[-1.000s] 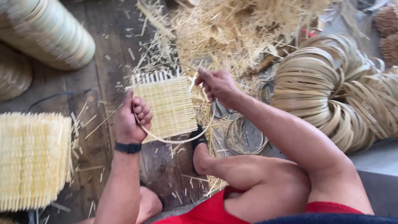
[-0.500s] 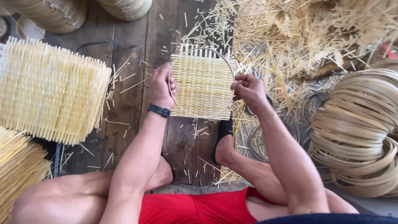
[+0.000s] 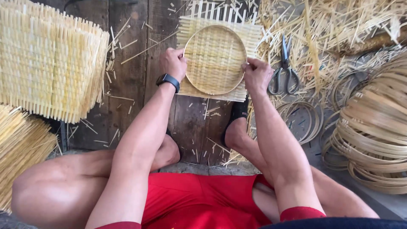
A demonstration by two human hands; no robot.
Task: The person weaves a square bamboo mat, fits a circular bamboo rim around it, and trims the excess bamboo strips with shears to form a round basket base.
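Bamboo is everything here: a square woven mat is lying on the plank floor, a round hoop pressed on it. The left hand and right hand are gripping opposite sides, fingers clamped on hoop and mat. Even pressure seems wise, keeping the hoop centred. Scissors are lying just right of the right fingers.

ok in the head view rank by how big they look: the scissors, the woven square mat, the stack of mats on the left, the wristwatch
1. stack of woven mats
2. woven square mat, partly under a round hoop
3. scissors
4. wristwatch
None look close enough in size to be unsure.
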